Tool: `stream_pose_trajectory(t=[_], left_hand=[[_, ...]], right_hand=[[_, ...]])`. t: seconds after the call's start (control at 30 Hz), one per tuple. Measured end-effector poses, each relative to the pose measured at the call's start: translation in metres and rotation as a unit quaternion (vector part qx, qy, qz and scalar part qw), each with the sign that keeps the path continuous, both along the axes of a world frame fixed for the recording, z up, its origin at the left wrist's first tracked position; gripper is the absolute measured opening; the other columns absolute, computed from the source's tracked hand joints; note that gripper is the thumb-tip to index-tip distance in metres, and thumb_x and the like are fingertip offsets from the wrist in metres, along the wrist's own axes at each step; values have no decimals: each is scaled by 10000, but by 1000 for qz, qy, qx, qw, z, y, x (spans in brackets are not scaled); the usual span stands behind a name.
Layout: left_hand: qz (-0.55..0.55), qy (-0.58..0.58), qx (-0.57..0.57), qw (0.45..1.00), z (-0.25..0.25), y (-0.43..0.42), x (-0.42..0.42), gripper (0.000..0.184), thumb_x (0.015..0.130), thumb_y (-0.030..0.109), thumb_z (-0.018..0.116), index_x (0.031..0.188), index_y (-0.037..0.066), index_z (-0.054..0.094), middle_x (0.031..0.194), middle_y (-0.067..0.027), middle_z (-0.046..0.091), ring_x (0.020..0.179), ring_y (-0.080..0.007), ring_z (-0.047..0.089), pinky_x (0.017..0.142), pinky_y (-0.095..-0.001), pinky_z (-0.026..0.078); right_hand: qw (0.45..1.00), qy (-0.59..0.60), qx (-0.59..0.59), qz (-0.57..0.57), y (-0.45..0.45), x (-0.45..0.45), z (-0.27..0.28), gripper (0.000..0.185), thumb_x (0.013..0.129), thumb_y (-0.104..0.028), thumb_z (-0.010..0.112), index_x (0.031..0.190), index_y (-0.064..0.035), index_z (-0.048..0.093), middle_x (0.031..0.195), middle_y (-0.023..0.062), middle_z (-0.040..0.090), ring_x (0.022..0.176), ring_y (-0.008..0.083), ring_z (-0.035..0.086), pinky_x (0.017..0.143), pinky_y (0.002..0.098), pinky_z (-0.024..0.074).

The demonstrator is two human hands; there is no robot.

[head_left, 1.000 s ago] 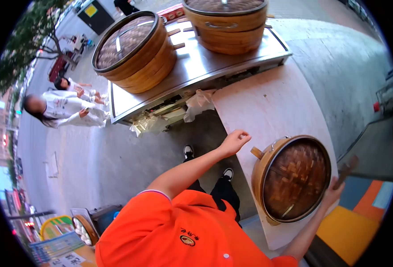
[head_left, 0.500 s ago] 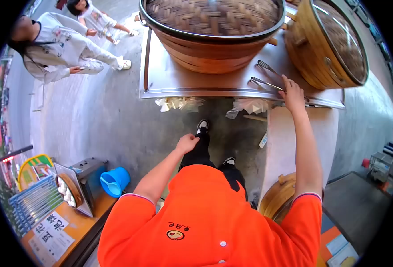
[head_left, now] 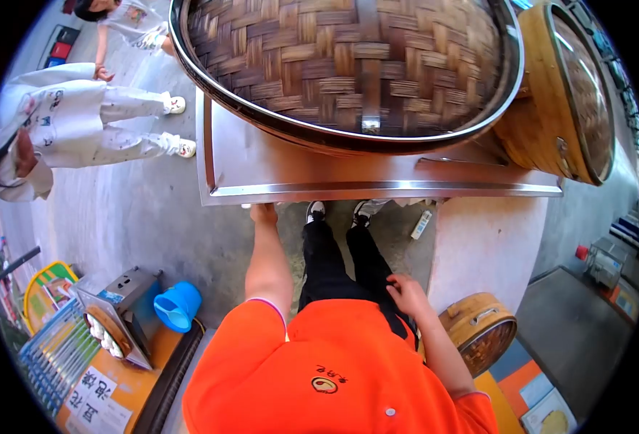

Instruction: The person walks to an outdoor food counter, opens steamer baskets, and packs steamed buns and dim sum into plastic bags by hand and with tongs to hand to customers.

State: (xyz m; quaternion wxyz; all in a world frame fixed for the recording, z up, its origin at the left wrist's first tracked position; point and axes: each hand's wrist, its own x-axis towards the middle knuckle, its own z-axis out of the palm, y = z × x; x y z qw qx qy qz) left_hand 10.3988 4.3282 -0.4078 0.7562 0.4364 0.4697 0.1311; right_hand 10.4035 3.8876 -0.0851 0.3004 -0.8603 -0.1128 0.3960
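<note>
The steel counter (head_left: 283,170) stands just in front of the person, and the left hand (head_left: 264,213) is at its near edge, toward the left end. That edge hides the fingers, so I cannot tell whether they are spread or closed on anything. The right hand (head_left: 405,293) hangs short of the counter, beside the black trousers (head_left: 327,264), its fingers loosely bent and nothing visible between them.

On the counter, a large bamboo steamer (head_left: 348,65) with a woven, metal-rimmed lid blocks the view of most of the top. A second steamer (head_left: 525,141) stands at the counter's right end, and a thin utensil (head_left: 464,160) lies on the counter, partly hidden.

Below the counter's near edge, a small white box (head_left: 421,225) lies on the floor. A pale board (head_left: 489,242) runs back from the counter's right end, bearing a smaller steamer (head_left: 471,322).

Behind and left of the counter, an orange table (head_left: 164,362) holds a blue bucket (head_left: 177,305), a metal box (head_left: 142,307) and paper signs (head_left: 99,398). Beyond the counter's left end stands a person in white (head_left: 66,123), with another person (head_left: 128,22) farther off.
</note>
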Motion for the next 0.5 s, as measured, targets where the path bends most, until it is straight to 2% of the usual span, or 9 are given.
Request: stream_pose_trajectory(t=[0.03,0.1,0.13,0.23,0.27,0.33,0.37,0.43,0.5], left_hand=[[224,-79,-144,961,3,5,-4,375,1022,372,561,1229,71,646,1226,-76,691,1117,-252,657,954,-434,564],[119,-228,-206,944,0,18,-2,316,1030,319,572,1235,83,623,1169,-66,688,1058,-235,658,931,-428,569],[99,-259,-231,932,-10,24,-6,379,1021,295,596,1297,36,587,1267,-102,654,1145,-268,637,984,-427,545],[179,-65,-247,950,-66,36,-33,232,1027,289,579,1077,79,665,1049,-67,720,1033,-211,678,877,-375,569],[184,-65,-244,950,-64,35,-42,232,1027,289,579,1077,79,665,1049,-67,720,1033,-211,678,877,-375,569],[108,-175,-352,913,-42,26,-52,197,1040,264,556,1056,108,675,1008,-49,720,1002,-189,673,828,-343,549],[112,-75,-293,947,-8,14,-41,197,1057,267,528,1069,132,672,958,-22,706,903,-175,649,764,-308,511],[183,-57,-245,950,47,7,-4,172,1052,258,542,1069,141,667,927,-6,693,857,-162,631,744,-296,499],[259,-35,-193,946,51,8,12,147,1048,249,556,1068,149,662,896,11,679,811,-150,614,723,-284,488]], right_hand=[[999,40,-29,-21,-9,-3,-3,237,919,-124,698,1127,-12,687,1080,193,698,925,339,712,814,407,561],[995,68,-66,-37,-24,-4,-3,263,918,-145,712,1138,-3,684,1042,203,718,871,324,722,780,403,569],[994,75,-68,-28,-28,0,-5,263,918,-145,712,1138,-3,684,1042,203,718,871,324,722,780,403,569],[990,67,-118,-40,-36,15,-11,262,920,-145,712,1140,-4,684,1030,194,730,859,322,718,782,403,569],[990,69,-116,-34,-34,20,-12,262,920,-145,712,1140,-4,684,1030,194,730,859,322,718,782,403,569],[996,37,-75,-24,-28,31,-12,262,918,-144,707,1148,-20,690,1012,208,733,883,354,722,788,425,566],[997,34,-73,-20,-20,38,-9,262,918,-144,707,1148,-20,690,1012,208,733,883,354,722,788,425,566],[997,35,-71,-2,-7,50,0,259,920,-147,707,1144,-19,693,1011,205,733,877,345,722,792,422,568],[997,41,-61,-10,-5,55,-4,258,920,-149,708,1142,-18,695,1020,204,733,874,343,721,795,421,570]])
